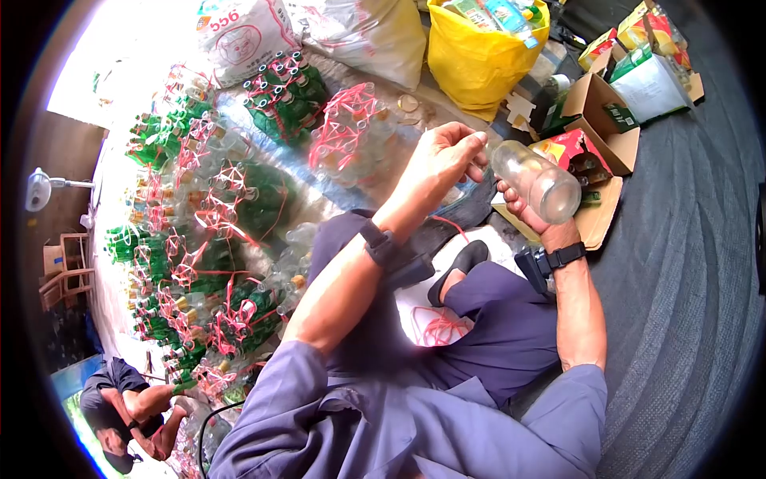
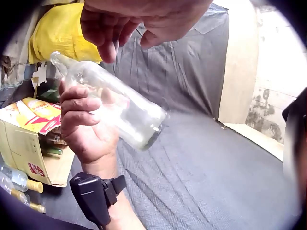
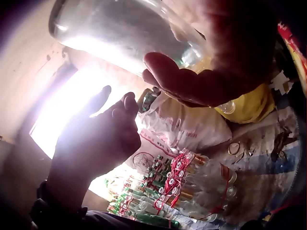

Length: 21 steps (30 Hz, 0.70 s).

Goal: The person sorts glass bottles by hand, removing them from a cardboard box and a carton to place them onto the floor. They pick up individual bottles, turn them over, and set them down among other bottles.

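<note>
My right hand [image 1: 523,209] grips a clear glass bottle [image 1: 550,188] round its body, fingers wrapped from below. The bottle is tilted, its base toward me and its neck toward my left hand. In the left wrist view the bottle's narrow neck [image 2: 61,62] points up and left, and the glass looks see-through. My left hand [image 1: 447,156] hovers close by the neck with its fingers loosely bent. Seen from the right wrist, that left hand [image 3: 98,136] is a dark shape with thumb and forefinger apart, nothing visible between them.
Bundles of green and clear bottles [image 1: 287,96] tied with red string stand at the left. Behind are white sacks [image 1: 359,40] and a yellow bag [image 1: 471,72] of bottles. Open cardboard boxes [image 1: 610,136] lie beyond my right hand. Another person [image 1: 132,407] crouches at lower left.
</note>
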### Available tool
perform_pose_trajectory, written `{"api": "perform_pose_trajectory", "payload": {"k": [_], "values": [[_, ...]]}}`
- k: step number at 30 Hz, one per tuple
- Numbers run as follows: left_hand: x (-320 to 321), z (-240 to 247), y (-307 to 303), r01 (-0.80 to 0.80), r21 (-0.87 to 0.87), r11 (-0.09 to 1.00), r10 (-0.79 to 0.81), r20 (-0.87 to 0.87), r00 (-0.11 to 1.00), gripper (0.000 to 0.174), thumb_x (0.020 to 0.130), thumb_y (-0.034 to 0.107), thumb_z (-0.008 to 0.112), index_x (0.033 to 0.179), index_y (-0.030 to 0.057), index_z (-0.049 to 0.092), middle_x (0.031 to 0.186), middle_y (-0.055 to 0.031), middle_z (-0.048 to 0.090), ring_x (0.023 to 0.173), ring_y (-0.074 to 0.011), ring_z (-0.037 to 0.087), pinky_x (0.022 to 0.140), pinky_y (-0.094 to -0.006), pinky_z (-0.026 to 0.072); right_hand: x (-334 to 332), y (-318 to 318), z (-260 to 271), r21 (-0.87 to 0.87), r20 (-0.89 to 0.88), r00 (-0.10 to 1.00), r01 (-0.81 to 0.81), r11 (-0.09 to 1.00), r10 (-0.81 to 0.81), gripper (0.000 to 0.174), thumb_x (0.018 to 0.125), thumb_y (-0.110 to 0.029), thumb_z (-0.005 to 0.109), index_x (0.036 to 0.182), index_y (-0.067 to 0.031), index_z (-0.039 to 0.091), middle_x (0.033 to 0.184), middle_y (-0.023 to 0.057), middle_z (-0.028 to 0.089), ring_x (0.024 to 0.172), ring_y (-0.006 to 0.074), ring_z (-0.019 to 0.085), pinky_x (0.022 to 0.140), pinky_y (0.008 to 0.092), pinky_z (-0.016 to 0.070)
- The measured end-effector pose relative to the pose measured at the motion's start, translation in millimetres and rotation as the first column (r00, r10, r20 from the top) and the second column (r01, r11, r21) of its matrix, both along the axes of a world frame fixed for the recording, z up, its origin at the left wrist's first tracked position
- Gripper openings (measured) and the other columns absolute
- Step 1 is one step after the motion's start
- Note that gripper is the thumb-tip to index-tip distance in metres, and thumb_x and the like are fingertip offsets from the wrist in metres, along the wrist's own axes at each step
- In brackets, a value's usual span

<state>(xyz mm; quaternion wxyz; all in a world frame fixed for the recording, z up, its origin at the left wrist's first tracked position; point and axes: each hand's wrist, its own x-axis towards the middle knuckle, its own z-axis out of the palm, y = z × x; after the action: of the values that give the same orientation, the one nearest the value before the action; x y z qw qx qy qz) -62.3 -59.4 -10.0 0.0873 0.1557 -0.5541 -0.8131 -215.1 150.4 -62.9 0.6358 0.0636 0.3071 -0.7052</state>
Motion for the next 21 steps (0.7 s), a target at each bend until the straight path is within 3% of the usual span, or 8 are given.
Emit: {"api": "perform_pose_trajectory", "payload": {"k": [2, 4, 8, 10, 13, 16, 18, 21], "values": [[-1, -1, 3, -0.020, -0.030, 0.999, 0.020, -0.006, 1.000, 0.035, 0.101, 0.030, 0.065, 0.111, -0.0027, 0.064, 0.087, -0.0076, 0.070, 0.069, -0.0120, 0.067, 0.065, -0.0251, 0.0507, 12, -11, 18, 0.020, -0.180, 0.982, -0.058, 0.998, 0.060, 0.060, 0.101, -0.057, 0.048, 0.124, -0.0025, 0.061, 0.100, 0.0133, 0.068, 0.078, 0.0202, 0.066, 0.064, 0.0294, 0.0568], [-3, -1, 5, -0.129, -0.225, 0.966, 0.131, -0.007, 0.991, 0.036, 0.099, 0.025, 0.067, 0.116, -0.0063, 0.061, 0.092, -0.0102, 0.069, 0.070, -0.0131, 0.067, 0.064, -0.0268, 0.0513, 30, -26, 29, 0.026, -0.502, 0.855, 0.168, 0.985, -0.132, 0.046, 0.104, -0.047, 0.048, 0.115, -0.0059, 0.065, 0.094, 0.0040, 0.069, 0.074, 0.0115, 0.065, 0.062, 0.0262, 0.0557], [3, 16, -7, -0.253, -0.177, 0.951, 0.240, -0.093, 0.966, 0.050, 0.097, 0.030, 0.070, 0.125, -0.0099, 0.056, 0.105, -0.0140, 0.067, 0.066, -0.0116, 0.062, 0.063, -0.0262, 0.0509, 76, -44, 86, 0.046, -0.478, 0.876, 0.104, 0.994, -0.069, 0.045, 0.101, -0.042, 0.054, 0.127, -0.0064, 0.061, 0.093, 0.0009, 0.068, 0.079, 0.0100, 0.063, 0.070, 0.0235, 0.0512], [5, 25, -19, -0.270, -0.140, 0.953, 0.248, -0.157, 0.956, 0.053, 0.096, 0.035, 0.072, 0.124, -0.0079, 0.057, 0.086, -0.0063, 0.066, 0.059, -0.0069, 0.053, 0.057, -0.0233, 0.0432, 73, -47, 78, 0.052, -0.603, 0.798, 0.052, 0.997, -0.010, 0.054, 0.096, -0.043, 0.058, 0.132, -0.0028, 0.058, 0.096, 0.0029, 0.069, 0.081, 0.0111, 0.064, 0.071, 0.0254, 0.0517], [17, 59, -40, -0.245, -0.275, 0.930, 0.205, -0.166, 0.964, 0.052, 0.096, 0.039, 0.070, 0.119, -0.0058, 0.060, 0.067, 0.0003, 0.059, 0.059, -0.0055, 0.052, 0.055, -0.0219, 0.0392, 80, -63, 91, -0.015, -0.834, 0.552, 0.004, 1.000, -0.015, 0.059, 0.091, -0.040, 0.063, 0.135, 0.0000, 0.056, 0.099, 0.0047, 0.069, 0.084, 0.0110, 0.064, 0.073, 0.0269, 0.0520], [22, 89, -55, -0.248, -0.402, 0.881, 0.166, -0.227, 0.960, 0.050, 0.096, 0.039, 0.070, 0.113, -0.0072, 0.062, 0.070, -0.0005, 0.060, 0.061, -0.0050, 0.054, 0.055, -0.0223, 0.0411, 76, -71, 100, 0.032, -0.936, 0.347, -0.097, 0.995, 0.064, 0.060, 0.088, -0.034, 0.067, 0.136, 0.0005, 0.055, 0.098, 0.0035, 0.067, 0.088, 0.0122, 0.064, 0.080, 0.0257, 0.0504], [16, 100, -63, -0.286, -0.417, 0.863, 0.192, -0.253, 0.948, 0.057, 0.088, 0.036, 0.077, 0.114, -0.0123, 0.061, 0.079, -0.0141, 0.069, 0.063, -0.0183, 0.066, 0.059, -0.0332, 0.0537, 84, -79, 107, 0.034, -0.919, 0.390, -0.088, 0.996, 0.066, 0.063, 0.086, -0.024, 0.072, 0.140, 0.0001, 0.053, 0.101, 0.0041, 0.066, 0.093, 0.0130, 0.064, 0.086, 0.0270, 0.0508], [27, 111, -73, -0.295, -0.478, 0.828, 0.157, -0.308, 0.938, 0.035, 0.095, 0.028, 0.071, 0.106, -0.0031, 0.059, 0.082, -0.0147, 0.071, 0.070, -0.0327, 0.066, 0.064, -0.0403, 0.0511, 89, -92, 102, 0.064, -0.979, 0.192, -0.044, 0.997, 0.071, 0.080, 0.080, -0.012, 0.080, 0.151, -0.0026, 0.043, 0.114, 0.0079, 0.062, 0.104, 0.0153, 0.064, 0.096, 0.0301, 0.0509]]}}
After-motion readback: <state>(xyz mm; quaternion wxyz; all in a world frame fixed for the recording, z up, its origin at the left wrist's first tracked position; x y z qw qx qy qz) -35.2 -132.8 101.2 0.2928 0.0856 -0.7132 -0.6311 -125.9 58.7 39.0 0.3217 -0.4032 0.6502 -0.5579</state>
